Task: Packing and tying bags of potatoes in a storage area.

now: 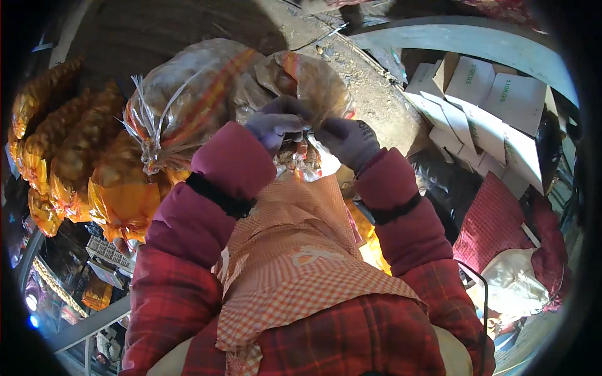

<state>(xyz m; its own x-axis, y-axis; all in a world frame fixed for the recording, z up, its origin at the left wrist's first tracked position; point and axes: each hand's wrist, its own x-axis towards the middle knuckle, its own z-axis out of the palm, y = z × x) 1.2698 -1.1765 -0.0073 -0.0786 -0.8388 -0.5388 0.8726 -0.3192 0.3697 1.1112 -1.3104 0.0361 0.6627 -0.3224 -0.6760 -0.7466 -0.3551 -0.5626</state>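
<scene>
A clear plastic bag with an orange stripe (313,81) stands in front of me, its gathered neck turned toward my body. At that neck, my left hand (276,128), in a grey glove with dark fingers, is closed with its fingers curled. My right hand (351,141), gloved alike, pinches the bunched plastic from the other side. Crumpled film hangs below, between the hands; the exact fingertip hold is partly hidden. Touching this bag on its left is a larger filled plastic bag (194,94) with orange-red stripes, tied with white string (147,116).
Several full orange mesh-like bags (72,150) lean in a row at the left. White cardboard boxes (501,100) are stacked at the right beside a curved pale edge (476,47). Red quilted cloth (492,219) and a whitish sack (514,282) lie at lower right. A grey crate (110,254) sits lower left.
</scene>
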